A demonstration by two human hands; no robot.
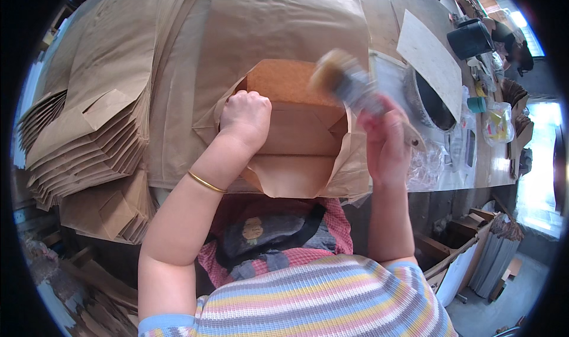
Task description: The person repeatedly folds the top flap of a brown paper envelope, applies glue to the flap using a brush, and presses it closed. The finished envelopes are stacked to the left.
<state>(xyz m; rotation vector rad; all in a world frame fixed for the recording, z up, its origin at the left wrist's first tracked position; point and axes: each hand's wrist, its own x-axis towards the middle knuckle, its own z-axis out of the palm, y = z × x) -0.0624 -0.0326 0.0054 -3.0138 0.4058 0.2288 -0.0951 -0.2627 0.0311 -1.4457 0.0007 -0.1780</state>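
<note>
A brown kraft paper bag (296, 129) lies on the table in front of me, its end opened out into a boxy shape with folded corners. A darker orange-brown panel (281, 82) shows along its far side. My left hand (246, 119) is closed in a fist at the bag's left edge, fingers curled over the paper; the fingertips are hidden. In my right hand (385, 132) is a wide paintbrush (347, 82), held by its handle above the bag's right side. Its pale bristles point up and left and are blurred by motion.
Stacks of folded paper bags (89, 153) lie on the left. More flat paper (284, 17) covers the far table. To the right stands a round dark container (431, 103) with a pale board (431, 58) leaning over it. Crumpled clear plastic (428, 162) lies near my right hand.
</note>
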